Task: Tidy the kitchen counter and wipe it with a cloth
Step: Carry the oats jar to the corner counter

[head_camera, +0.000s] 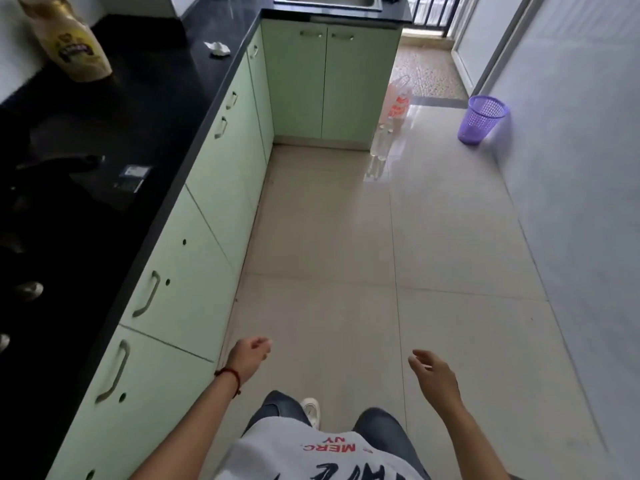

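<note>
A black kitchen counter (145,109) runs along the left over pale green cabinets. On it stand a yellow-beige bag (74,46) at the far left, a crumpled white tissue (217,48) near the front edge, a small dark packet (133,176) and dark objects (52,174) that are hard to make out. A steel sink (327,1) sits at the far end. My left hand (250,355) and my right hand (433,374) hang low over the floor, both holding nothing, fingers loosely apart. No cloth is visible.
A purple waste basket (481,119) stands by the right wall. A plastic bag (398,102) and clear bottles (379,143) sit on the floor beside the sink cabinet. The pale tiled floor (346,237) stretches ahead to a balcony door.
</note>
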